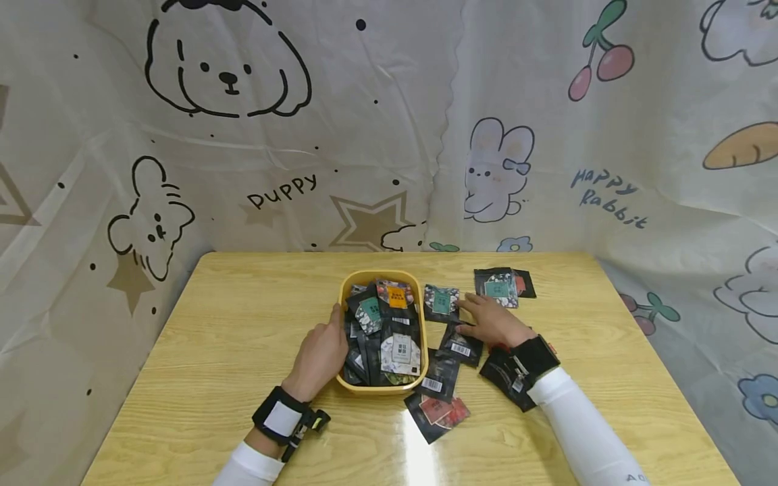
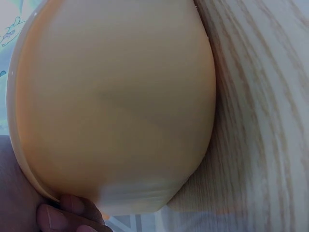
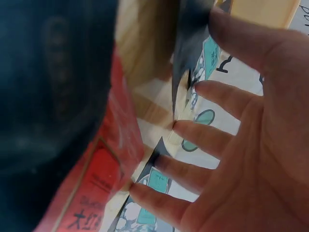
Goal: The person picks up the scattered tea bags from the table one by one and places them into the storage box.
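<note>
A yellow plastic basket (image 1: 381, 389) filled with small black sachets stands mid-table. My left hand (image 1: 318, 358) holds the basket's left side; in the left wrist view its fingers (image 2: 53, 218) curl against the outer wall below the rim. My right hand (image 1: 495, 322) is over loose sachets right of the basket, fingers spread and mostly straight. Its fingertips are at a green-labelled sachet (image 1: 442, 302), and its thumb is over a black sachet with a barcode (image 1: 462, 347). In the right wrist view, the thumb and fingers (image 3: 207, 137) touch or nearly touch a dark sachet (image 3: 186, 53).
A green-labelled sachet (image 1: 498, 289) overlaps others at the back right. Nearer lie a barcoded sachet (image 1: 439, 373) and a red-labelled sachet (image 1: 434, 412). Another black sachet (image 1: 507, 381) sits under the right wrist. A printed curtain (image 1: 365, 135) hangs behind the wooden table (image 1: 213, 351).
</note>
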Tool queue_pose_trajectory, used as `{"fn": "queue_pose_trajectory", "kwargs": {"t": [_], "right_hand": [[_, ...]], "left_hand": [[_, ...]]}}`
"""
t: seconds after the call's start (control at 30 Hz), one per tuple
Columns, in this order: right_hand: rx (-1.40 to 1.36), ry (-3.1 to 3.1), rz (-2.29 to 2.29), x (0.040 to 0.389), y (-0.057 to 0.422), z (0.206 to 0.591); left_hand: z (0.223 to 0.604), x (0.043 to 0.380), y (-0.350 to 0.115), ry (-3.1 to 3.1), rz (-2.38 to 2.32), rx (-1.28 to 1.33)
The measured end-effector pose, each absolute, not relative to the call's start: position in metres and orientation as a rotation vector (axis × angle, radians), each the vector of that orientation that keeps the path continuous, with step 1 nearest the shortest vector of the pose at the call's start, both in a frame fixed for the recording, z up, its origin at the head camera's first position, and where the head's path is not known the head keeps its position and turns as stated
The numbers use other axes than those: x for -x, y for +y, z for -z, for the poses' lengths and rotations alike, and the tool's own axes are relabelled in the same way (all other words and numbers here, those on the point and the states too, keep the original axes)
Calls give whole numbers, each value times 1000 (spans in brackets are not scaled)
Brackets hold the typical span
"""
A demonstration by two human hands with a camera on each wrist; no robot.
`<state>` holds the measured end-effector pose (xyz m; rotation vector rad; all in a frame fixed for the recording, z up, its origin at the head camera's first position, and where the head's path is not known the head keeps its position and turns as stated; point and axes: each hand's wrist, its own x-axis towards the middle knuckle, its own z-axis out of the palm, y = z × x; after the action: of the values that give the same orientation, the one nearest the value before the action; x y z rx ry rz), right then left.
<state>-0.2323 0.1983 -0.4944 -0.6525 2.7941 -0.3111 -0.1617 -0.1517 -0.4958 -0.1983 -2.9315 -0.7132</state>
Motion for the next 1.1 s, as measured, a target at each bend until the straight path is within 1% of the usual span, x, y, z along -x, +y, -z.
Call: {"fn": "queue_pose_trajectory", "kwargs": {"t": [0.2, 0.33, 0.53, 0.8, 0.97, 1.1], "right_hand": [[668, 2844, 381, 228, 197, 494], [738, 2850, 432, 226, 189, 489], [848, 2802, 440, 240, 172, 486], [982, 2776, 200, 252, 151, 503], [1088, 2948, 125, 256, 150, 504], [1044, 3069, 257, 257, 157, 495]], "left_hand": [[495, 162, -150, -2934, 695, 185], [496, 159, -151, -2952, 703, 161], [498, 158, -151, -2928, 662, 201], [498, 156, -150, -2973, 622, 202], [497, 158, -147, -2951, 590, 194], [495, 158, -148, -2958, 603, 196]]}}
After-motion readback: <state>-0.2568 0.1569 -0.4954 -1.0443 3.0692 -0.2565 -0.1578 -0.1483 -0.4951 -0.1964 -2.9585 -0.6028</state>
